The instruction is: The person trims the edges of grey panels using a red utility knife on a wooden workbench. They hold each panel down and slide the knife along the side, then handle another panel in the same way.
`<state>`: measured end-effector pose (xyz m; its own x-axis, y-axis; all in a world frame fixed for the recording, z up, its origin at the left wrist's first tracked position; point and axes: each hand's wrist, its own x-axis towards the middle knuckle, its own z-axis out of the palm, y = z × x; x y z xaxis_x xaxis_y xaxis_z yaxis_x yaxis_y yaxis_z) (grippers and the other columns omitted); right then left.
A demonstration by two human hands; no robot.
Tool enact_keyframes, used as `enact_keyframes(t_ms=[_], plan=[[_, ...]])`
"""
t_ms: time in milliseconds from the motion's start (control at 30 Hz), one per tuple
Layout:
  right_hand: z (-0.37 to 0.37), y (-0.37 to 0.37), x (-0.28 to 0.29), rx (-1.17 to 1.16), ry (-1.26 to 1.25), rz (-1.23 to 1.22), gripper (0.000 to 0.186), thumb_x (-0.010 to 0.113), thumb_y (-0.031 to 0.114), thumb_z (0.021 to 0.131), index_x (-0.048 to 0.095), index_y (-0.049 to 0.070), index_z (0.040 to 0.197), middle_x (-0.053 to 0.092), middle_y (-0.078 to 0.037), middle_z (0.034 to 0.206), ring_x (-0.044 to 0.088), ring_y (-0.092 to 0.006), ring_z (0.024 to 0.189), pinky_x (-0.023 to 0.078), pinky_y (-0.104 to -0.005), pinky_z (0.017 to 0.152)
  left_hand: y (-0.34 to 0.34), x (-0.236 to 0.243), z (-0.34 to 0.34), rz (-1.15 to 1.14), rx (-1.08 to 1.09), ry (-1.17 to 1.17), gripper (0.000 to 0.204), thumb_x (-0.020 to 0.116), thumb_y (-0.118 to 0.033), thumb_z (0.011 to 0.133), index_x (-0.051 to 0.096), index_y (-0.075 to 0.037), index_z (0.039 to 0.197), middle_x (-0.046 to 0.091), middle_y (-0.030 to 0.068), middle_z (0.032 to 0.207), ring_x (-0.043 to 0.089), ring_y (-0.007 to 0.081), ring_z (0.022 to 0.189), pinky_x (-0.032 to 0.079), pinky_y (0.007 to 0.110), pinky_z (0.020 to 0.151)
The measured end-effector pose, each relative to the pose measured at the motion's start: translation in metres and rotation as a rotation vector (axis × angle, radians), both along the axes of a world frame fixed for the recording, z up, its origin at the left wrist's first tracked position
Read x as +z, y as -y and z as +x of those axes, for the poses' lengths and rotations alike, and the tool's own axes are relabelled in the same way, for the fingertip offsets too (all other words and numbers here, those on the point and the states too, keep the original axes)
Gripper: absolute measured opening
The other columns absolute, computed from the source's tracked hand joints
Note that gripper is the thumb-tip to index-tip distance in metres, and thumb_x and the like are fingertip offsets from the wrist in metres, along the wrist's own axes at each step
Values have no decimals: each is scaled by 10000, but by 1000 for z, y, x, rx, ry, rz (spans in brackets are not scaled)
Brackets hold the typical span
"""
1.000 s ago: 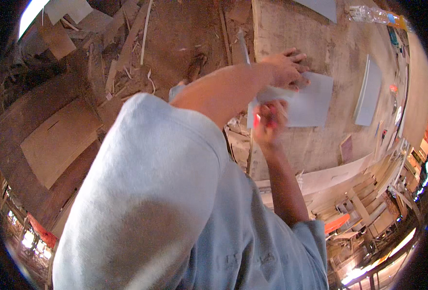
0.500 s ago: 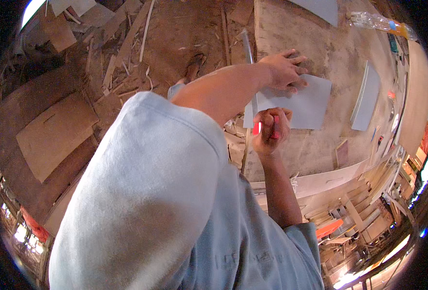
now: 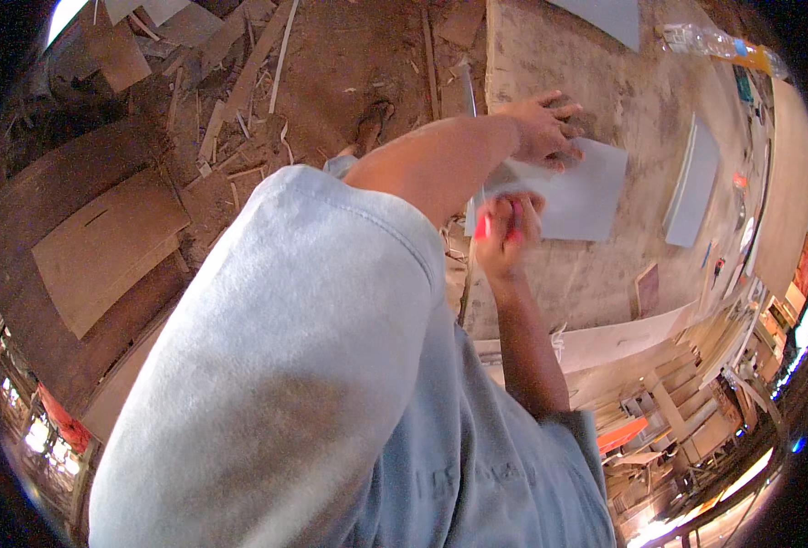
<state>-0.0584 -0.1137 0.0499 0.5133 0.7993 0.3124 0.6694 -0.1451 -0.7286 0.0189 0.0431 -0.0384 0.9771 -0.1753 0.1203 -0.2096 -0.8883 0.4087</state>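
My left hand (image 3: 545, 135), fingers spread, presses near the upper edge of a pale grey rectangular sheet (image 3: 586, 205) on a worn wooden board (image 3: 564, 288). A narrow straight metal-looking strip (image 3: 469, 91) runs under my left forearm toward the sheet's left side. My right hand (image 3: 512, 239) is closed around a small red tool (image 3: 486, 226) over the sheet's lower-left part, beside that strip; the tool's working end is hidden and blurred.
More grey sheets (image 3: 691, 183) lie to the right and top, with a plastic bottle (image 3: 714, 46), a small brown offcut (image 3: 646, 288) and scattered small items. Wood scraps (image 3: 221, 128) and brown panels (image 3: 107, 251) cover the dirt ground at left. Stacked boards (image 3: 696, 411) sit at lower right.
My right hand with the red tool shifted down, then back up slightly along the strip, and is blurred now. My left hand stays spread on the sheet.
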Motion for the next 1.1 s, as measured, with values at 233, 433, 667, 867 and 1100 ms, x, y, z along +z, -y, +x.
enact_keyframes(t_ms=[233, 433, 667, 867, 1100], plan=[[-3, 3, -8, 10, -2, -30, 224, 478, 167, 936, 562, 91, 742, 621, -35, 715, 533, -269, 757, 405, -425, 824, 3, 6, -2, -7, -3, -11, 513, 485, -607, 977, 484, -449, 1465, 383, -44, 1614, 144, 274, 1563, 88, 575, 1257], [-3, 21, -9, 44, 38, -49, 250, 459, 175, 974, 560, 88, 763, 634, -58, 721, 535, -266, 737, 410, -437, 862, 8, 17, -4, 4, -23, -49, 510, 461, -605, 992, 470, -448, 1477, 374, -43, 1619, 142, 265, 1564, 71, 558, 1264], [-10, 35, -12, 9, -35, -39, 147, 547, 137, 928, 568, 102, 787, 659, -46, 723, 559, -282, 740, 396, -438, 905, 0, 23, -6, 38, -14, -35, 509, 460, -601, 997, 476, -429, 1476, 383, -40, 1614, 144, 263, 1564, 77, 539, 1272], [-21, 43, 23, 4, -186, 37, 146, 496, 132, 951, 566, 80, 835, 655, -61, 698, 583, -281, 667, 400, -435, 925, -1, 9, -6, 36, 20, 6, 487, 470, -599, 996, 512, -420, 1447, 417, -24, 1591, 159, 272, 1560, 96, 562, 1264], [-22, 53, -11, -17, -228, -14, 71, 573, 109, 911, 591, 96, 843, 657, -50, 749, 625, -241, 717, 406, -463, 959, 4, 22, -10, 31, 8, -53, 494, 462, -597, 1004, 500, -413, 1461, 386, -31, 1608, 154, 255, 1561, 104, 528, 1276]])
